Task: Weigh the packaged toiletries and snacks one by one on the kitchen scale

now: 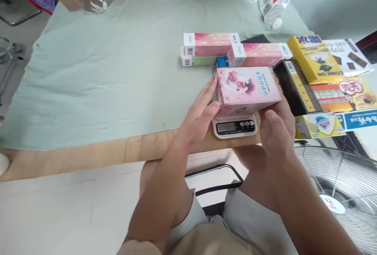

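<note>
A pink box [249,86] with flower pictures is held between my two hands. My left hand [198,115] presses its left side, fingers stretched along it and thumb near the front corner. On the other side, my right hand [277,125] grips the right end, with its farther fingers partly hidden by the box. Directly beneath is a white kitchen scale [235,127], its display and buttons showing at the front. I cannot tell whether the box rests on the scale or is just above it.
Long pink boxes [212,43], a green box [203,61] and a blue box [221,62] lie behind. Several cartons, including a yellow box [316,60], are stacked at right. Plastic bottles [269,7] stand at the back. A fan [341,192] is below right of the table edge [118,153].
</note>
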Demonstrator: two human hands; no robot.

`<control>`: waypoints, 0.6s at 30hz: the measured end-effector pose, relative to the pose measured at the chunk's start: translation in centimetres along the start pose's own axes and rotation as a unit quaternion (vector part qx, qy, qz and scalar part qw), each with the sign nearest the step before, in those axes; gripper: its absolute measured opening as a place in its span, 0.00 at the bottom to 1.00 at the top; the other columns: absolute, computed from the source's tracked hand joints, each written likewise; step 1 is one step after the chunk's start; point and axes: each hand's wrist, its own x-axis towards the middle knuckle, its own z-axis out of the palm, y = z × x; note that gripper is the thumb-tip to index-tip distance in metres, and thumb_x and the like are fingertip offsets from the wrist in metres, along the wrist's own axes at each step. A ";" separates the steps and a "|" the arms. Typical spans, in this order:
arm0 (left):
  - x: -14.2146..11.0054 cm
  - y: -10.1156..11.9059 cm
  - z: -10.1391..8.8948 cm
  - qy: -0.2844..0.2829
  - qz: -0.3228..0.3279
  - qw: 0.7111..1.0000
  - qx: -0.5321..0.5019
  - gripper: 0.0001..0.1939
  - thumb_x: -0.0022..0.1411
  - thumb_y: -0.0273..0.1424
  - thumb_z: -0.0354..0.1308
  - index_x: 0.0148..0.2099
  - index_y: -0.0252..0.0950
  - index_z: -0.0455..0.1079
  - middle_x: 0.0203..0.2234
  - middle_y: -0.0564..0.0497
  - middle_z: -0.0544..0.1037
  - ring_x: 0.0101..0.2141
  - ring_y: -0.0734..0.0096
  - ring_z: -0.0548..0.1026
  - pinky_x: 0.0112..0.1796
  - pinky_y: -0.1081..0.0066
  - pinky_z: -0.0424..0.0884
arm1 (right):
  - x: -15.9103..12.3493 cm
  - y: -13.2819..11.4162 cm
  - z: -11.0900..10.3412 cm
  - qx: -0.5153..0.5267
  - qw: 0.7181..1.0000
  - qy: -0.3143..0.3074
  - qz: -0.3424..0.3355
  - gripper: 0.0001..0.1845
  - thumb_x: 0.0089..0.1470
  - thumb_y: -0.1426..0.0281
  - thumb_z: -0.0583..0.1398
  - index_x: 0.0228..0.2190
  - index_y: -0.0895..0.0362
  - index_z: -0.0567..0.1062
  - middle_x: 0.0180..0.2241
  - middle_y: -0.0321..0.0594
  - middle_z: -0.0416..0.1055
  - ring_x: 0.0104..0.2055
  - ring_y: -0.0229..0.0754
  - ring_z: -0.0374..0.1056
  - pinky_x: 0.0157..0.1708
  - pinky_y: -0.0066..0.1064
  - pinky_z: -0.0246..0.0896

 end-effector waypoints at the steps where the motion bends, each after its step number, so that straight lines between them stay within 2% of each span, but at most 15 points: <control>1: 0.2 -0.1 -0.4 0.003 -0.012 1.000 0.014 0.43 0.70 0.60 0.46 0.78 0.43 0.52 0.79 0.53 0.49 0.79 0.56 0.44 0.77 0.54 0.47 | -0.1 0.3 0.0 0.007 1.000 0.009 -0.011 0.31 0.61 0.58 0.62 0.64 0.45 0.72 0.67 0.40 0.70 0.72 0.55 0.64 0.75 0.57 0.55; 4: 0.4 -0.6 -1.8 0.031 -0.056 0.995 0.070 0.55 0.61 0.69 0.52 0.78 0.40 0.51 0.79 0.46 0.48 0.79 0.51 0.43 0.76 0.51 0.48 | -0.9 1.0 0.2 -0.010 0.997 0.039 -0.070 0.33 0.63 0.56 0.62 0.67 0.38 0.68 0.72 0.35 0.62 0.77 0.57 0.55 0.77 0.61 0.49; 6: 0.4 -1.0 -2.6 0.040 -0.071 0.991 0.107 0.61 0.56 0.70 0.57 0.78 0.38 0.49 0.80 0.42 0.46 0.79 0.49 0.41 0.76 0.49 0.46 | -1.6 1.4 0.1 -0.035 0.994 0.050 -0.096 0.34 0.63 0.55 0.62 0.68 0.38 0.66 0.73 0.36 0.61 0.78 0.60 0.53 0.77 0.65 0.47; 9: 0.2 -1.2 -3.1 0.026 -0.077 0.986 0.145 0.60 0.57 0.67 0.61 0.79 0.40 0.47 0.80 0.41 0.44 0.79 0.49 0.41 0.76 0.46 0.43 | -2.2 2.2 -0.1 -0.061 0.993 0.043 -0.090 0.35 0.64 0.56 0.60 0.70 0.41 0.64 0.72 0.41 0.61 0.77 0.61 0.55 0.76 0.66 0.48; 14: 0.2 -1.0 -2.7 -0.004 -0.092 0.983 0.157 0.57 0.57 0.56 0.69 0.79 0.47 0.46 0.80 0.45 0.45 0.79 0.47 0.43 0.76 0.43 0.45 | -2.2 2.8 -0.2 -0.086 0.991 0.034 -0.096 0.35 0.65 0.58 0.59 0.70 0.45 0.61 0.71 0.46 0.62 0.75 0.59 0.58 0.75 0.63 0.53; 18: 1.0 -1.1 -1.8 -0.024 -0.077 0.988 0.135 0.59 0.54 0.51 0.73 0.79 0.43 0.48 0.78 0.43 0.52 0.77 0.44 0.52 0.76 0.46 0.51 | -2.0 2.5 0.1 -0.100 0.991 0.030 -0.081 0.33 0.66 0.60 0.58 0.70 0.42 0.62 0.71 0.45 0.63 0.74 0.59 0.60 0.73 0.63 0.57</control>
